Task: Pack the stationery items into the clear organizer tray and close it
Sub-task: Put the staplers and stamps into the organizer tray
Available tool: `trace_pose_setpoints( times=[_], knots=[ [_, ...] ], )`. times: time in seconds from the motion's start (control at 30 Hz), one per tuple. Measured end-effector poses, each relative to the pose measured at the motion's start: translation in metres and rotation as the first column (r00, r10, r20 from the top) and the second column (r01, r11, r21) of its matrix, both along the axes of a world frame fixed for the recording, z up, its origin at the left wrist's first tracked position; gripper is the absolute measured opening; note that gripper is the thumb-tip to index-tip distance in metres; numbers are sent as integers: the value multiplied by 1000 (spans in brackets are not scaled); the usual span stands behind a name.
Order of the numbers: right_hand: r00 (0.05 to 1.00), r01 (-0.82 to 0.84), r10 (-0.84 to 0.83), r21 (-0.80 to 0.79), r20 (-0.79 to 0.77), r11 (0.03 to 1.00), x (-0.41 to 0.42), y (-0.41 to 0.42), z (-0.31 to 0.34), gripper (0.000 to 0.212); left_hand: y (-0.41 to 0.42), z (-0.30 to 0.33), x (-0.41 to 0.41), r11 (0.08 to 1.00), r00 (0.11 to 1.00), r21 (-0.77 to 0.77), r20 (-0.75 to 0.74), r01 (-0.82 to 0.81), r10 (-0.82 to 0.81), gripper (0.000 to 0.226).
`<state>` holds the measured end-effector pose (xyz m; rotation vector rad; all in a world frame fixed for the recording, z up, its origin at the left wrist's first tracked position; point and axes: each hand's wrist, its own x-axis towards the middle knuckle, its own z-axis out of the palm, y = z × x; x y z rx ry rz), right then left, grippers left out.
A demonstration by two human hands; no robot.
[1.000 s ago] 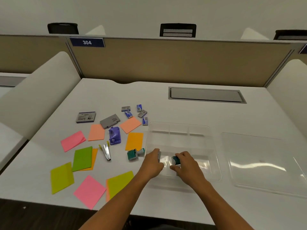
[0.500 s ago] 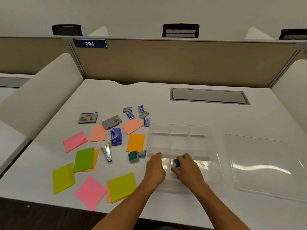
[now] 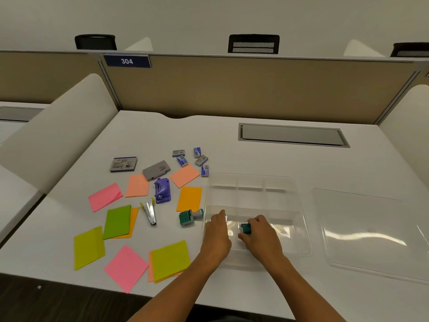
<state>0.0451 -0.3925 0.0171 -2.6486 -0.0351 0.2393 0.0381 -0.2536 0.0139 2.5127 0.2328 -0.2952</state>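
Note:
The clear organizer tray (image 3: 287, 182) lies on the white desk with its dividers showing. Its clear lid (image 3: 371, 231) lies flat to its right. My right hand (image 3: 261, 238) is inside the tray's front compartment and grips a teal stamp (image 3: 245, 228). My left hand (image 3: 217, 234) is at the tray's front left corner, fingers curled, with a small grey item (image 3: 225, 216) showing at the fingertips. Another teal stamp (image 3: 189, 217) lies just left of the tray. A purple hole punch (image 3: 162, 190), a staple remover (image 3: 149, 211) and coloured sticky notes (image 3: 117, 220) lie further left.
Several small staple boxes (image 3: 200, 160) and two grey flat boxes (image 3: 156, 169) sit behind the notes. A grey cable hatch (image 3: 292, 134) is set into the desk at the back. A tan partition (image 3: 232, 89) closes off the far edge.
Both hands have stayed at the tray's front, shifting only slightly toward me while keeping their hold. The view has tilted a little.

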Motion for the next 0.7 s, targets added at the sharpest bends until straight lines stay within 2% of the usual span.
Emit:
trace_pose_setpoints(
  times=[0.17, 0.4, 0.53, 0.7],
  knots=[
    [1000, 5, -5, 31, -9, 1000, 1, -1, 2, 54, 2, -2, -2, 999, 999, -21, 22, 47, -46, 82],
    [1000, -23, 23, 29, -12, 999, 0, 2, 0, 55, 20, 14, -13, 971, 989, -208, 117, 115, -92, 64],
    [998, -41, 40, 9, 43, 999, 2, 15, 8, 62, 37, 27, -18, 942, 970, -316, 240, 115, -38, 60],
    [984, -87, 64, 130, 166, 988, 6, 43, 25, 70, 66, 30, -24, 937, 914, -343, 398, 70, 77, 57]
  ],
)
